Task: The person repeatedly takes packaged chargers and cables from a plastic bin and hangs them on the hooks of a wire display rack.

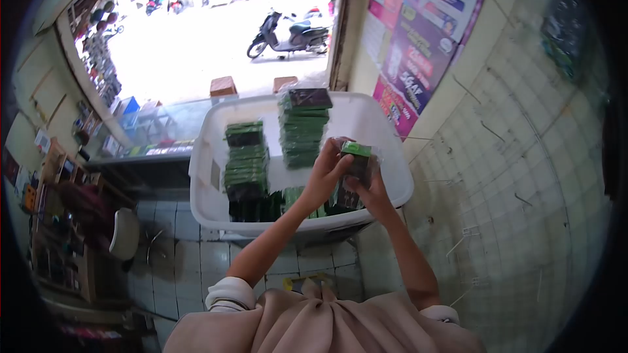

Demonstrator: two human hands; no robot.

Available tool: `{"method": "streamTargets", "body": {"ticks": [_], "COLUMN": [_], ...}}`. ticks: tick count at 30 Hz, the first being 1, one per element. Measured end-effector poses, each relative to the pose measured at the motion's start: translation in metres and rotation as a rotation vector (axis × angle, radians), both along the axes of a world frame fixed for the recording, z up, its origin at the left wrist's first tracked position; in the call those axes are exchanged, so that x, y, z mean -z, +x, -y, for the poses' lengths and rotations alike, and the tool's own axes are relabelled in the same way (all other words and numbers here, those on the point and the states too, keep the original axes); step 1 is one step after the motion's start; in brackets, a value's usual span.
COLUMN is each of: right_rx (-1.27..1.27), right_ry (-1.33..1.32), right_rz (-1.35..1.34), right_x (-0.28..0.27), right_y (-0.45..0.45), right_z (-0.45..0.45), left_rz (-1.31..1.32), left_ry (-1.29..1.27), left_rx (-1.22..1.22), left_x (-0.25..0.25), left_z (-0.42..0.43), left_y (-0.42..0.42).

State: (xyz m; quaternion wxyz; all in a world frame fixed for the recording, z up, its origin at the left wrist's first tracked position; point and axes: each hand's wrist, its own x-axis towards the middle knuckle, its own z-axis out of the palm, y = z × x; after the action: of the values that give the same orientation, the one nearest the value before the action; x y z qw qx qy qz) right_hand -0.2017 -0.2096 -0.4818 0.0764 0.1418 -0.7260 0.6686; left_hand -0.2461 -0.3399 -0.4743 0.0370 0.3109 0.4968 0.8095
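Note:
Both of my hands are raised over the right side of a large white plastic tub [391, 157]. Between them is a small dark packet with a bright green top, in a clear plastic sleeve [360, 165]. My left hand [325, 168] grips its left side, the thumb reaching across the front. My right hand [374, 195] holds it from below on the right. In the tub, a tall stack of green plastic-wrapped packets [304, 127] stands behind my hands. Another stack of green packets [246, 163] rises at the left. More packets [258, 209] lie along the front, partly hidden by my left forearm.
A wire grid [484, 202] with protruding hooks covers the right wall, beside pink and purple posters [418, 59]. On the left are a white chair [124, 234] and cluttered shelves [62, 222]. A glass counter [157, 131] borders the opening; outside, a scooter [288, 36] is parked.

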Motion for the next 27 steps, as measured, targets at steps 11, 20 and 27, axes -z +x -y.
{"method": "streamTargets", "body": {"ticks": [11,20,27], "right_rx": [0.481,0.539,0.732], "right_ry": [0.358,0.032,0.133], "right_rz": [-0.449,-0.305,-0.468], "right_x": [-0.066,-0.083,-0.095], "right_y": [0.038,0.069,0.099], "right_z": [-0.036,-0.047,-0.056], "left_rz": [-0.073,-0.408,-0.240], "left_ry": [-0.024,-0.129,0.114], "left_rx": [-0.013,-0.092,-0.017], "left_x": [-0.012,-0.038,-0.045], "left_z": [-0.042,-0.078,-0.122], "left_y": [0.014,0.044,0.078]}}
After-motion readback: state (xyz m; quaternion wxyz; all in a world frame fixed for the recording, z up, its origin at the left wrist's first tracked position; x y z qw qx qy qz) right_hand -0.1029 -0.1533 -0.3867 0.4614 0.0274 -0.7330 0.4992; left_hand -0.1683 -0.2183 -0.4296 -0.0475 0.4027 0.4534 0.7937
